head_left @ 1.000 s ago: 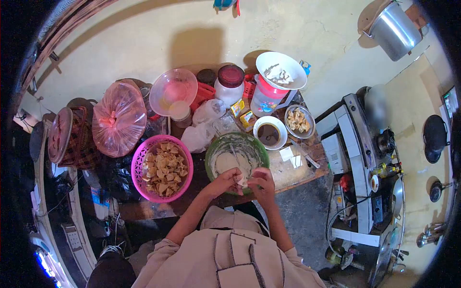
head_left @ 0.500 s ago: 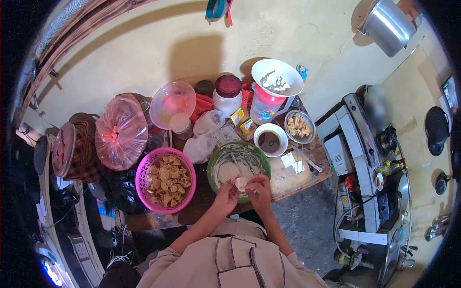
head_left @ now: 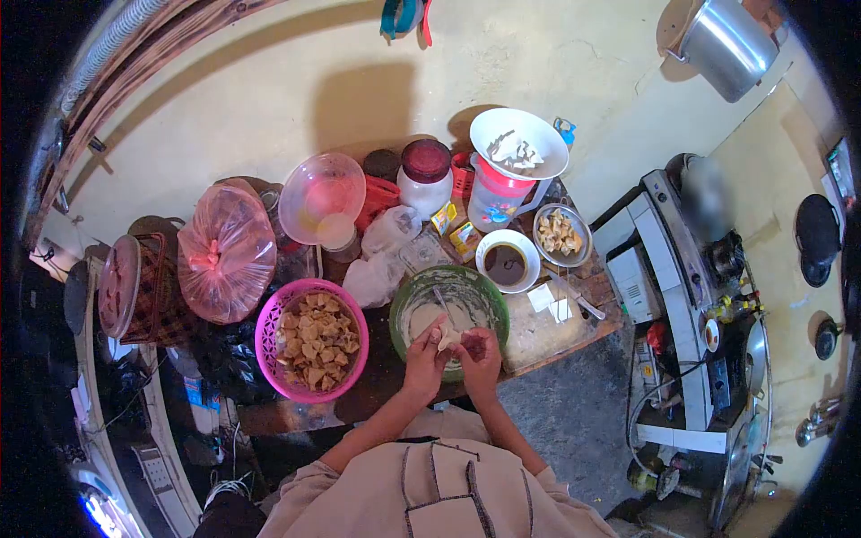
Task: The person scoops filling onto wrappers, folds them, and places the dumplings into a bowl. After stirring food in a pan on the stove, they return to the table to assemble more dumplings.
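Note:
Over the near rim of a green bowl (head_left: 495,309) holding whitish batter and a spoon, my left hand (head_left: 424,360) and my right hand (head_left: 478,356) are close together. Between their fingertips is a small pale piece of food (head_left: 447,336), pinched by both. A pink basket (head_left: 263,345) heaped with brown folded pieces (head_left: 318,341) stands to the left. Behind the bowl on the right are a white bowl of dark liquid (head_left: 505,262) and a metal dish of similar pieces (head_left: 559,235).
A knife (head_left: 578,298) and white squares (head_left: 541,298) lie at the table's right. A white bowl (head_left: 529,127) sits on a pitcher (head_left: 493,197). Plastic bags (head_left: 372,276), a lidded jar (head_left: 426,175) and a pink bag (head_left: 226,251) stand behind. A stove (head_left: 677,255) is farther right.
The view has tilted, so the table sits lower in the picture. My hands have come closer together around the pale piece, with my right hand's fingers now against it.

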A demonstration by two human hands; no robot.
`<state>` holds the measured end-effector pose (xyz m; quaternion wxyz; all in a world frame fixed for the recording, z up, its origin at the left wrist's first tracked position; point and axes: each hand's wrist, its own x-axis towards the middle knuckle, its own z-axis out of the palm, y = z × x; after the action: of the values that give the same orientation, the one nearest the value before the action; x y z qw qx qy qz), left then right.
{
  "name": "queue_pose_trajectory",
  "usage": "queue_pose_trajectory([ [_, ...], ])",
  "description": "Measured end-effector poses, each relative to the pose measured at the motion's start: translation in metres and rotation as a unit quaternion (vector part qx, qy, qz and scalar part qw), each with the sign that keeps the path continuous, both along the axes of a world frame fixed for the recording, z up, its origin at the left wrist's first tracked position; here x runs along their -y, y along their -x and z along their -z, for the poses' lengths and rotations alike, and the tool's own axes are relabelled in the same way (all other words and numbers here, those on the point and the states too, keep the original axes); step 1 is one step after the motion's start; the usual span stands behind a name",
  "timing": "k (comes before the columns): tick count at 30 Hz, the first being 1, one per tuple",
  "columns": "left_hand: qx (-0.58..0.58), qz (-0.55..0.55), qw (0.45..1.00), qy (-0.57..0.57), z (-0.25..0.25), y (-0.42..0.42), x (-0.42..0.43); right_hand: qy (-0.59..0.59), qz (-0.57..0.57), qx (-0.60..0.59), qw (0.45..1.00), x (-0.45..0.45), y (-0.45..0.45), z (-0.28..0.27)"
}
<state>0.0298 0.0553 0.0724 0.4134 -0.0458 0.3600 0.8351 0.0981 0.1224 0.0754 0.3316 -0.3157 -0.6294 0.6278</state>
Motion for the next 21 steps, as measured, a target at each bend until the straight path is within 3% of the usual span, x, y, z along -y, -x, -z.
queue_pose_trajectory([
  [11,-0.213,-0.016,0.97,0.118,0.01,-0.005,0.001,-0.056,0.02,0.008,0.998,-0.003,0.002,0.004],
  [21,-0.179,-0.002,0.984,0.002,0.007,-0.008,0.001,0.047,0.016,-0.05,0.998,-0.005,0.002,-0.011],
])
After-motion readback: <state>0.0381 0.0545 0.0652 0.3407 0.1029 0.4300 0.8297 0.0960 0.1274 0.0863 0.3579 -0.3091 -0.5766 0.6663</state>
